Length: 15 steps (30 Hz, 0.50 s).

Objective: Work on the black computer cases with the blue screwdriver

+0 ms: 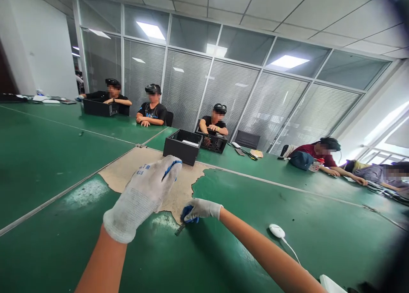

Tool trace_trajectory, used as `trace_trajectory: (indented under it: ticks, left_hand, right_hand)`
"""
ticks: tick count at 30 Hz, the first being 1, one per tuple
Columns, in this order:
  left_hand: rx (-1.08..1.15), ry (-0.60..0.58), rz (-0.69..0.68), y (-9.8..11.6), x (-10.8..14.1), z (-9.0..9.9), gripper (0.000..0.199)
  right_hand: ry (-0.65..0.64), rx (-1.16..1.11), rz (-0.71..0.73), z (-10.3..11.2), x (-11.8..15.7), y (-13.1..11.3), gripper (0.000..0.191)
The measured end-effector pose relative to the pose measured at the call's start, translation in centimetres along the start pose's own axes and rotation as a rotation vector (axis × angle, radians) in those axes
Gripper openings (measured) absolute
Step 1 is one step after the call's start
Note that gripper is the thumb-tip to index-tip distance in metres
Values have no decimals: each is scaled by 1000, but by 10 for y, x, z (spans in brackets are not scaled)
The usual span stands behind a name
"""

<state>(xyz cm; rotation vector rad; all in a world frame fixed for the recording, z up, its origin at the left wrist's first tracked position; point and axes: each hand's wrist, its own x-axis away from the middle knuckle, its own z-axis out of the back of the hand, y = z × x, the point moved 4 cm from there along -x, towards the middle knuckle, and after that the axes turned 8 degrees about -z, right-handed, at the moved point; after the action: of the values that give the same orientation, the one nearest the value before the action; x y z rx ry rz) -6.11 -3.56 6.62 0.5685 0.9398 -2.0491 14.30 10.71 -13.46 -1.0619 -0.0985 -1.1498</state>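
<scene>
- Fingers of the right hand are curled together and pressed down onto the upper end of a small dark tool, which lies flat on the green tabletop; it looks pinched between the blue-coated tips, though the glove hides the exact contact.
- That tool sits right at the ragged lower edge of the bare tan patch where the green covering is gone (the patch spreads toward the tabletop's centre seam).
- Its long axis runs on a slant: the free end points down and to the left, toward the near edge of the tabletop, and the other end disappears under the right hand's fingertips.
- Left hand is raised above the tan patch, back of the glove toward the camera, its fingers closed loosely together with nothing visibly in them; it touches neither the tool nor the tabletop, as far as can be told.
- Of the two, the right hand is plainly the nearer, already on the tool, while the left hangs just beside and above it, up and to the left.
- A white mouse with its cable lies apart, toward the tabletop's right side.
- Farther off, a black computer case stands beyond the patch, and other people sit along the far edge.
</scene>
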Motion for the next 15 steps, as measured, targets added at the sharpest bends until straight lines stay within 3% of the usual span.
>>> trace_trajectory:
  ticks: [2,4,7,9,11,13,15]
  left_hand:
    - [4,-12,-14,0,1,-2,53]
    - [13,-20,-25,-1,4,-4,53]
    - [21,-33,-8,-4,6,-7,54]
    - [4,-51,10,-6,7,-7,55]
    - [-16,-62,20,-9,7,-6,57]
    - [-17,-65,33,-12,7,-5,60]
    - [-6,-65,55,-15,8,-5,62]
  right_hand:
    - [19,232,83,3,9,-9,9]
    - [118,444,202,4,17,-18,12]
    - [218,575,274,-1,22,-20,13]
    - [149,456,164,-2,19,-10,12]
    - [30,179,-3,9,14,2,12]
    - [-2,-97,-103,38,9,5,15]
    - [114,-261,-80,89,5,-2,22]
